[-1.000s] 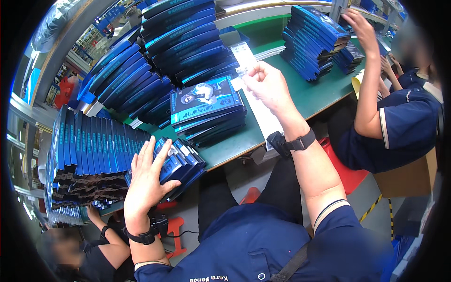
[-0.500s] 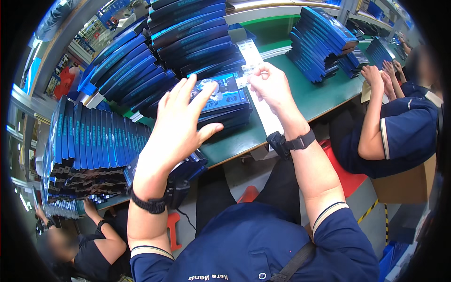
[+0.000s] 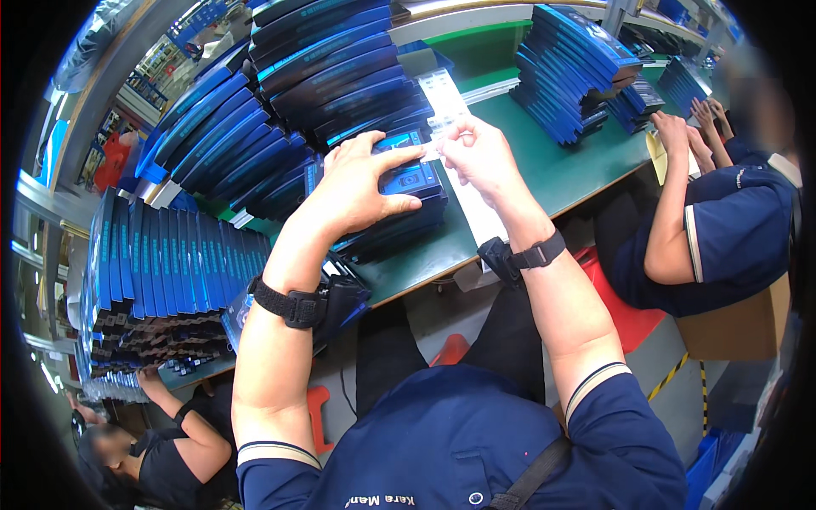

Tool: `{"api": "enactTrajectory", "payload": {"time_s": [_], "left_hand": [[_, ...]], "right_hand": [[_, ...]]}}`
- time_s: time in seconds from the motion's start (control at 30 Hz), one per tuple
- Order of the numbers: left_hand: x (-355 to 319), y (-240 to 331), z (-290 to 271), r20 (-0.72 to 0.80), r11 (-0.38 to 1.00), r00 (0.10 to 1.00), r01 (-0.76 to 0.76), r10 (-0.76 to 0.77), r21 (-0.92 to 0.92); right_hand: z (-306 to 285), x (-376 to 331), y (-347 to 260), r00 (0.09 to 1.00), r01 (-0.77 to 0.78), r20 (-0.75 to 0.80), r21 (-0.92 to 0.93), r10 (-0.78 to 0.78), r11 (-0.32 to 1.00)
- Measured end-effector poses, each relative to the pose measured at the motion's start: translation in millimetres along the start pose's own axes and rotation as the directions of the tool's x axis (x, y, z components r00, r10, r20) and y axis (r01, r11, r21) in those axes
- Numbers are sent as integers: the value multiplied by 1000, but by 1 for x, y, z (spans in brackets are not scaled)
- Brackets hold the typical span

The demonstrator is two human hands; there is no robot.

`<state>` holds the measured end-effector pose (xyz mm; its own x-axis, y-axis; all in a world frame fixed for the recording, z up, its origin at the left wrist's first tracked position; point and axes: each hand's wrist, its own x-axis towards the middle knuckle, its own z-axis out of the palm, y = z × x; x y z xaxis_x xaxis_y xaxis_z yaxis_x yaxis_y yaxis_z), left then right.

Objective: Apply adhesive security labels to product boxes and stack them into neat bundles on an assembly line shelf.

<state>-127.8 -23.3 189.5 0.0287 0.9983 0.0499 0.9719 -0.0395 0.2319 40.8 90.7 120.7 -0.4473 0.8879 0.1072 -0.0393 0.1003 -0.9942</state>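
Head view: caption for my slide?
Left hand on stacked blue box; right hand pinches white label strip over green bench.

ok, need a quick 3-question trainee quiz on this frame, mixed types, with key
1. True or false: the left hand rests flat on the top blue box of a short stack.
2. What does the right hand pinch? A) white label strip B) scissors C) red cloth
3. Fill in: the stacks stand on a ____ work table.

Key: 1 true; 2 A; 3 green
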Motion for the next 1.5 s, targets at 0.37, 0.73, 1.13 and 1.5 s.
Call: {"api": "enactTrajectory", "payload": {"time_s": [0.37, 0.73, 1.13, 1.5], "left_hand": [[-33, 41, -14, -351, 986, 922, -135, 162, 100], [-76, 78, -3, -635, 928, 758, -329, 150, -173], [-141, 66, -82, -514, 978, 832, -164, 209, 131], [-175, -19, -41, -20, 933, 981, 192, -195, 306]], "right_hand": [[-2, -25, -22, 922, 376, -127, 81, -365, 923], [22, -85, -81, 945, -3, 154, 888, -290, 460], [8, -99, -39, 963, 19, 237, 416, -128, 909], [-122, -131, 100, 954, -177, -226, 108, 198, 978]]}}
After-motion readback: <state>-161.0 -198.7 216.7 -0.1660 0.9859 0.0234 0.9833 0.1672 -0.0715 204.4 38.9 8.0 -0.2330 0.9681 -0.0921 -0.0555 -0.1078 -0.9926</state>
